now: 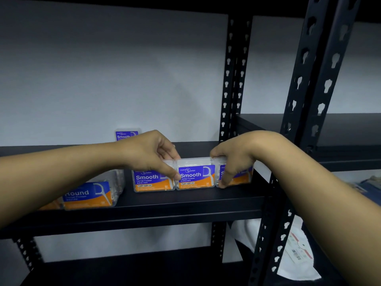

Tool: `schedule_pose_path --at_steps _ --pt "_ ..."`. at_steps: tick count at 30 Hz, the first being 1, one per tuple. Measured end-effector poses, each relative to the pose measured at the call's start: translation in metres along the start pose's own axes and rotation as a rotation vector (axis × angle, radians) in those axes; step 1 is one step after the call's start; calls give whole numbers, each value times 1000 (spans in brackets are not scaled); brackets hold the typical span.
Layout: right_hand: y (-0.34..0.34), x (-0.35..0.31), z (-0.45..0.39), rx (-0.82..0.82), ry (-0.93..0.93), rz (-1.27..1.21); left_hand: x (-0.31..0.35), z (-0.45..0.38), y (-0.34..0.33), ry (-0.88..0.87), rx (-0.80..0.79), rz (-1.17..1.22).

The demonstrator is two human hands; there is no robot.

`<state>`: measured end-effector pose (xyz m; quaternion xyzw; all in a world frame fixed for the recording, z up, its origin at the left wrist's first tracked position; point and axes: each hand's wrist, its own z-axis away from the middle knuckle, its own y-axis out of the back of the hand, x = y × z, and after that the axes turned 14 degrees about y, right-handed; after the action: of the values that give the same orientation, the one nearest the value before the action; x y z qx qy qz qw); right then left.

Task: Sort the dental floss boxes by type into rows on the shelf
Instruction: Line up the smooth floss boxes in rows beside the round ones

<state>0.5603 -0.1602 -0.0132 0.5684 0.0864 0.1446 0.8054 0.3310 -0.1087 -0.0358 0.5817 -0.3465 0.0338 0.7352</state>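
Three clear "Smooth" floss boxes stand side by side on the black shelf point(165, 205): a left box point(151, 182), a middle box point(195, 176) and a right box point(239, 176). My left hand point(148, 153) pinches the top of the left box, its thumb at the seam with the middle one. My right hand point(233, 159) grips the right box from above, thumb down its front. A "Round" box point(88, 195) lies further left, partly behind my forearm. Another "Smooth" box point(126, 134) stands at the back.
A black slotted upright point(228, 79) stands behind the row at the right; two more uprights point(305, 100) rise in front of a neighbouring shelf point(340, 131). White cloth and a packet point(296, 250) lie lower right. A lower shelf point(123, 271) sits beneath.
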Motion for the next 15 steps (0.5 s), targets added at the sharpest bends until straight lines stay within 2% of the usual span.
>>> schedule_pose_path --at_steps 3,6,8,10,12,15 --pt "1 -1 6 41 3 -84 2 6 4 -74 38 50" --pt "0 -4 7 173 96 -130 -4 -2 20 -135 198 155" --pt "-2 -9 4 259 179 -165 -15 -16 36 -117 264 65" --pt "-4 -14 -2 303 241 -189 -28 -29 46 -22 205 -67" --pt "-6 -19 -7 317 277 -191 -40 -40 49 49 106 -97" --pt "-8 -25 -14 304 296 -141 -52 -49 46 57 42 -148"
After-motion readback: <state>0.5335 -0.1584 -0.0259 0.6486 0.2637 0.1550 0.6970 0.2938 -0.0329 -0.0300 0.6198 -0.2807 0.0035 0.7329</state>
